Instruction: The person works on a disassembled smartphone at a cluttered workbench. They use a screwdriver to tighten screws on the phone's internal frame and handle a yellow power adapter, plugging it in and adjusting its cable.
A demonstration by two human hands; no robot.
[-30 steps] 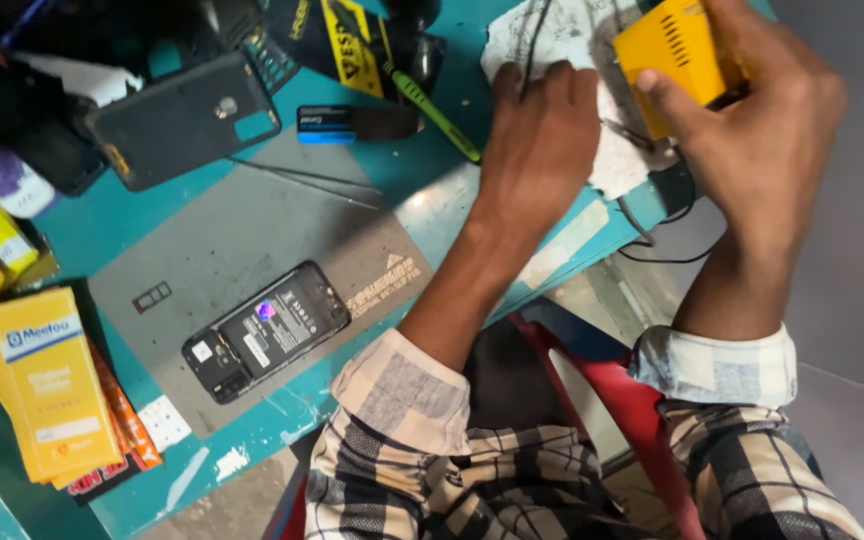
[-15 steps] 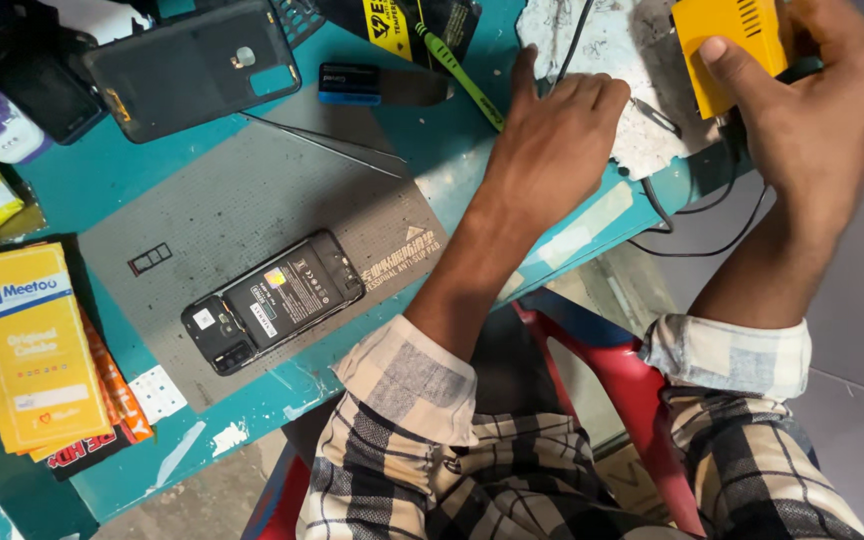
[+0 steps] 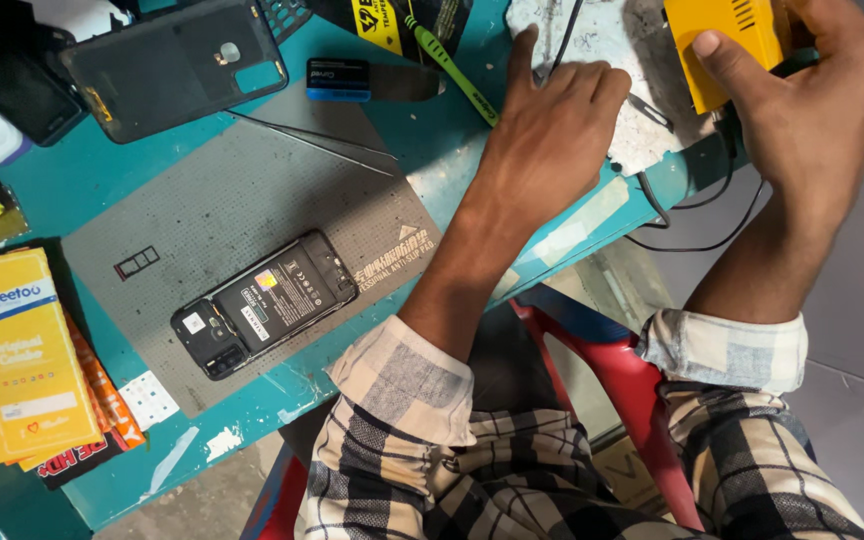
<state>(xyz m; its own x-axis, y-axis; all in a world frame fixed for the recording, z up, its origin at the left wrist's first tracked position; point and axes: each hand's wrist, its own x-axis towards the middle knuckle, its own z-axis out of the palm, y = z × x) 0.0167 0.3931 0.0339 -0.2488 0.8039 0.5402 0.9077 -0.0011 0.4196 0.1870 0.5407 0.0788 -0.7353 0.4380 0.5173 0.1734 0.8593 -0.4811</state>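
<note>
My right hand [image 3: 802,110] grips a yellow box-shaped device [image 3: 727,40] at the table's far right corner, thumb across its face. My left hand [image 3: 552,130] rests on a stained white work pad [image 3: 642,60] just left of the device. Its fingers curl over a thin black cable [image 3: 569,25] that runs in between them. More black cable [image 3: 697,240] hangs off the table edge below the device. Well to the left, apart from both hands, a phone with its back removed [image 3: 267,300] lies on a grey anti-static mat [image 3: 242,200].
A dark phone back cover [image 3: 172,65], a small SIM tray [image 3: 137,262], thin metal tweezers [image 3: 317,140], a green-handled tool [image 3: 452,70] and a blue-labelled black box [image 3: 340,80] lie on the teal table [image 3: 82,180]. Yellow packets [image 3: 17,350] are stacked at the left edge. A red stool [image 3: 622,380] stands below.
The view has shifted, so everything sits higher and more to the right in the frame. Both hands keep their places and holds; the phone on the mat has not moved.
</note>
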